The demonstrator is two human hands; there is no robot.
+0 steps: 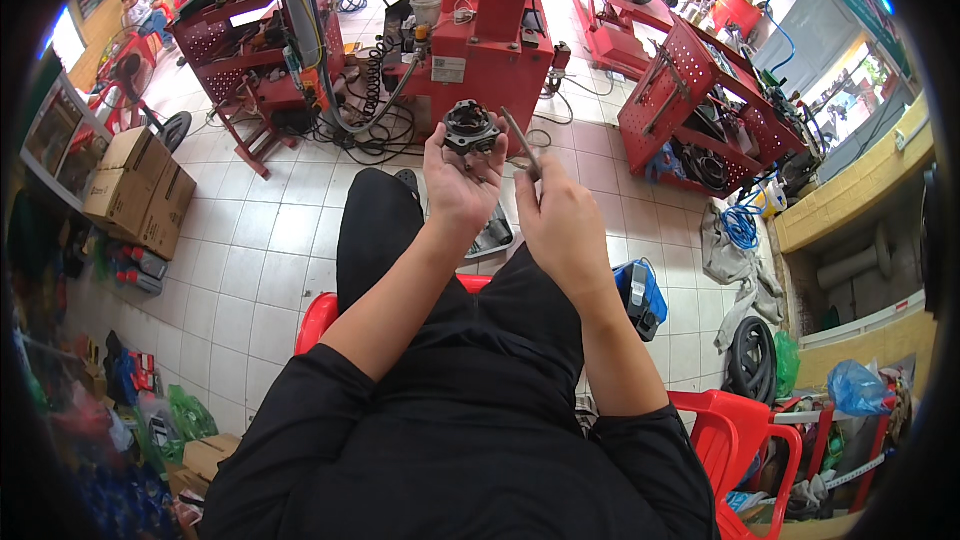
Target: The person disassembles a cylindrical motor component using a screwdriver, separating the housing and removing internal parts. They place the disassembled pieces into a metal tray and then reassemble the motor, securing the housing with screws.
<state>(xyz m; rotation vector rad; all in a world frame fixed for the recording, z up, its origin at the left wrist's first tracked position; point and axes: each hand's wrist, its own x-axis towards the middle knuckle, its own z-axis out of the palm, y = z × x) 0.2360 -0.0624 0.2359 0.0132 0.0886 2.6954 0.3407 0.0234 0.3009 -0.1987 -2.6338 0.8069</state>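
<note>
My left hand (464, 180) is closed round a dark round metal housing (470, 128), held up above my knees with its hollow side upward. The housing has a pale rim and lugs at its edge; its exact kind does not show. In my right hand (560, 220) is a thin flat grey strip (520, 140), like a blade or file, pinched between thumb and fingers. Its upper end points up and left, close beside the housing; whether they touch I cannot tell. Below my hands, between my legs, a shallow tray (492, 238) is partly covered by my wrists.
A red machine (490, 70) with a post stands ahead, cables (370, 130) around its foot. Red perforated carts (690, 105) stand left and right. Cardboard boxes (140, 190) are at left. A blue and black case (640, 295) lies by my right leg, a red plastic chair (735, 440) behind.
</note>
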